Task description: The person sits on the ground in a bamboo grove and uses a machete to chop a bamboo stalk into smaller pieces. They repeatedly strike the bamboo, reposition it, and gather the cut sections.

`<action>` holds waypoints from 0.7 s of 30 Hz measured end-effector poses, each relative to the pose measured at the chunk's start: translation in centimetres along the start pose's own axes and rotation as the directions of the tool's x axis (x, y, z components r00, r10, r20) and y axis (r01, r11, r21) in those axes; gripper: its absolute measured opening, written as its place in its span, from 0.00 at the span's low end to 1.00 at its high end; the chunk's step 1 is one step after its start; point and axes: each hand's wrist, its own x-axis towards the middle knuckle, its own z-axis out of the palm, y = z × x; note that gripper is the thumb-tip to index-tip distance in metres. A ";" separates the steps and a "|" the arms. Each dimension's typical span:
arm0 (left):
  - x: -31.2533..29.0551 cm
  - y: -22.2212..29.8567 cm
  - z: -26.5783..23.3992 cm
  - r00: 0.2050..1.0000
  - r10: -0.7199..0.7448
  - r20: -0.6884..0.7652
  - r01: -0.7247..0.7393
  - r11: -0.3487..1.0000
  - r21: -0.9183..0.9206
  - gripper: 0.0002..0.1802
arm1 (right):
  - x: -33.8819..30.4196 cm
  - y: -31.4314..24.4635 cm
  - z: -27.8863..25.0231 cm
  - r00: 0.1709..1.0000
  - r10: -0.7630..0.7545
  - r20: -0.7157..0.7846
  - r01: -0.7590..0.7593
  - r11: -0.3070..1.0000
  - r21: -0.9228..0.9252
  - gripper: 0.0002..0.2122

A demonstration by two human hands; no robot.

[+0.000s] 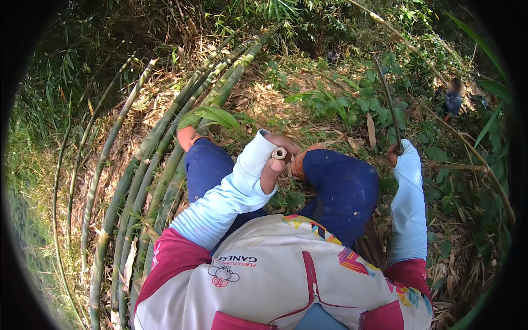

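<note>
Two hands are occupied: the left hand (269,169) has its fingers and thumb (270,179) closed around a hollow bamboo piece (279,153), while the right hand (394,157) has its fingers wrapped around the grip end of a long, dark-bladed machete (391,105), which points up and away from the body. The bamboo piece is in front of the torso, between the blue-trousered knees (349,179), its pale, round end facing up toward the head; its length is foreshortened, so I cannot tell how far it runs below the fist. With that thick wall and small bore it should be light and stiff, hard to crush in the fingers, perhaps a little slick where the skin is smooth, and likelier to split lengthwise than to bend. The firmest hold is probably around the wall below the open rim, clear of any sharp lip. The machete should feel heavier and rigid, safest by its grip alone. Left of the knees, long green bamboo culms (144,159) lean together over dry leaf litter (265,94).
</note>
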 end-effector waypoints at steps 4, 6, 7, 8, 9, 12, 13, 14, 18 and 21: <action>1.2 1.3 0.3 0.974 0.040 -0.222 -0.076 0.985 -0.156 0.26 | -4.0 -8.4 3.0 0.990 -0.101 0.096 0.119 0.972 -0.205 0.07; 2.5 1.6 -0.7 0.951 0.111 -0.288 -0.147 0.984 -0.105 0.27 | -5.8 -11.8 5.0 0.992 -0.092 0.086 0.106 0.978 -0.182 0.06; 3.1 2.0 -1.3 0.943 0.090 -0.319 -0.133 0.984 -0.116 0.28 | -6.0 -12.4 5.5 0.991 -0.093 0.101 0.111 0.975 -0.193 0.06; 3.6 2.4 -2.0 0.934 0.069 -0.352 -0.120 0.985 -0.126 0.28 | -6.4 -12.9 6.0 0.988 -0.094 0.119 0.117 0.972 -0.204 0.06; 4.3 2.6 -2.6 0.922 0.055 -0.383 -0.115 0.984 -0.135 0.29 | -6.2 -13.4 6.6 0.986 -0.102 0.132 0.129 0.968 -0.214 0.06; 6.6 3.9 -5.1 0.882 0.134 -0.452 -0.227 0.961 -0.158 0.31 | -3.9 -11.2 8.6 0.960 0.236 0.151 -0.277 0.718 0.638 0.04; 7.4 4.9 -5.9 0.868 0.145 -0.475 -0.255 0.951 -0.174 0.32 | -4.3 -11.8 9.0 0.964 0.217 0.155 -0.266 0.723 0.637 0.03; 8.3 6.0 -6.8 0.856 0.166 -0.489 -0.276 0.947 -0.162 0.33 | -4.4 -12.5 9.5 0.970 0.190 0.154 -0.244 0.726 0.643 0.02; 9.8 8.3 -10.0 0.831 0.216 -0.512 -0.352 0.917 -0.185 0.30 | -4.2 -14.3 13.0 0.752 0.503 0.426 -0.471 -0.043 0.881 0.03; 9.7 9.5 -11.7 0.823 0.192 -0.535 -0.370 0.895 -0.249 0.27 | -1.5 -7.2 16.0 0.927 0.123 0.353 -0.335 0.695 0.636 0.05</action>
